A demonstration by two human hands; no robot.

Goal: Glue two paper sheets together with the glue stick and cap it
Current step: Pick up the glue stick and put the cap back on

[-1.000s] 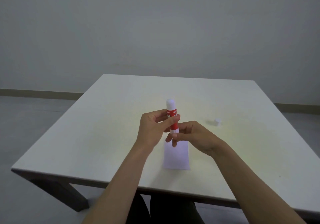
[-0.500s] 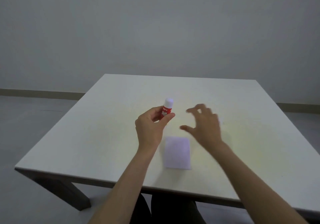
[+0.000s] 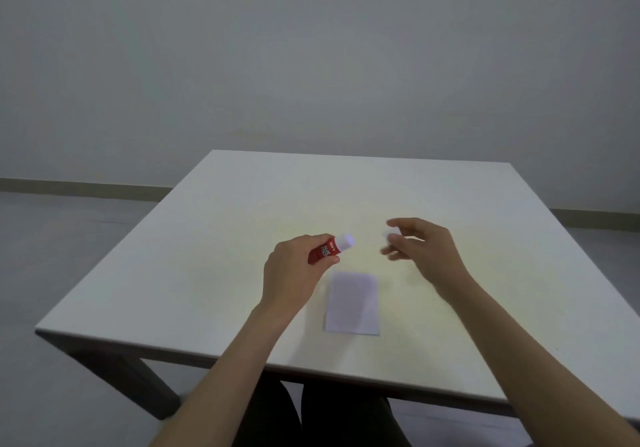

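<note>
My left hand [image 3: 294,273] grips the red glue stick [image 3: 327,251] by its body, tilted, with its white uncapped end pointing up and to the right. My right hand [image 3: 426,249] hovers over the table to the right of the stick. Its thumb and forefinger pinch a small white cap [image 3: 391,237], which is blurred. The fingertips point left toward the stick, a short gap away. A pale rectangular paper sheet [image 3: 353,303] lies flat on the table below and between both hands; I cannot tell whether it is one sheet or two.
The white square table [image 3: 207,256] has its front edge close to me and dark legs beneath. My knees show under the front edge. A grey wall and floor lie beyond.
My right hand let go of the stick's base, reached right to where the cap lay and now has it in its fingertips. My left hand lowered and tilted the stick.
</note>
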